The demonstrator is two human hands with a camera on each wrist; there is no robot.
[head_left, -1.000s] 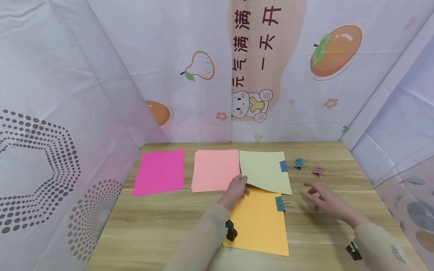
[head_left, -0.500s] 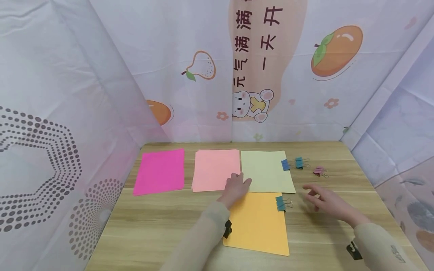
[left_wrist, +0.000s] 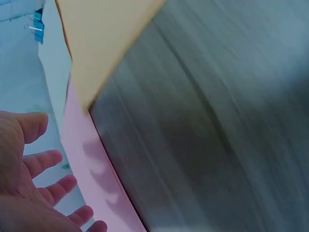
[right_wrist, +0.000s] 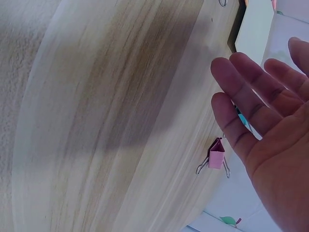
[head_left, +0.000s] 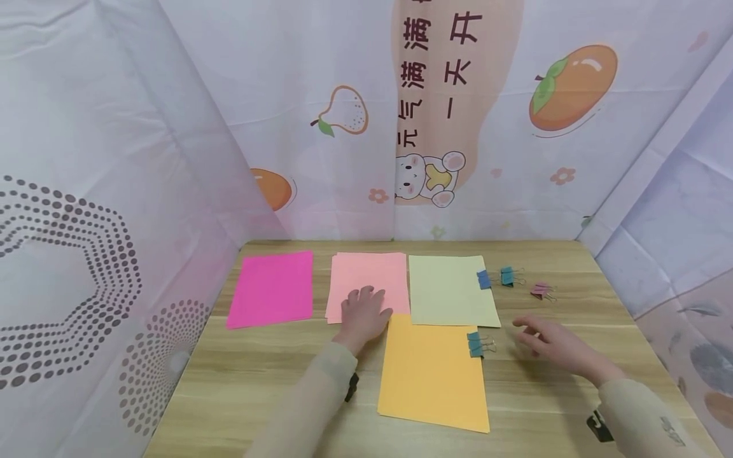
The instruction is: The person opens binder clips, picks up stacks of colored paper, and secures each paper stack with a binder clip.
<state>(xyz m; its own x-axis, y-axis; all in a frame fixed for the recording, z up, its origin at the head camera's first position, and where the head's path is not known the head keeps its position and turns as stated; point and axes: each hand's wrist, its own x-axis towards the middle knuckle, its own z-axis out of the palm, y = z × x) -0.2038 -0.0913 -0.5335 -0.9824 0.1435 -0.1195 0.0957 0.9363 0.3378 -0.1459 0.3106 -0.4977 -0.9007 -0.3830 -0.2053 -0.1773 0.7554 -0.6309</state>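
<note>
In the head view, the left hand is held over the near edge of the salmon-pink paper stack, the right hand to the right of the orange paper. In the left wrist view, spread fingers are seen; in the right, slightly parted ones, near a pink binder clip.

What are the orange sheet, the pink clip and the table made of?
The orange sheet looks like matte paper: thin, flat, no shine. The pink clip is probably painted metal: thin-walled, with silvery wire handles. The smooth-looking table shows streaky grain: wood or wood-look laminate, I can't tell which.
</note>
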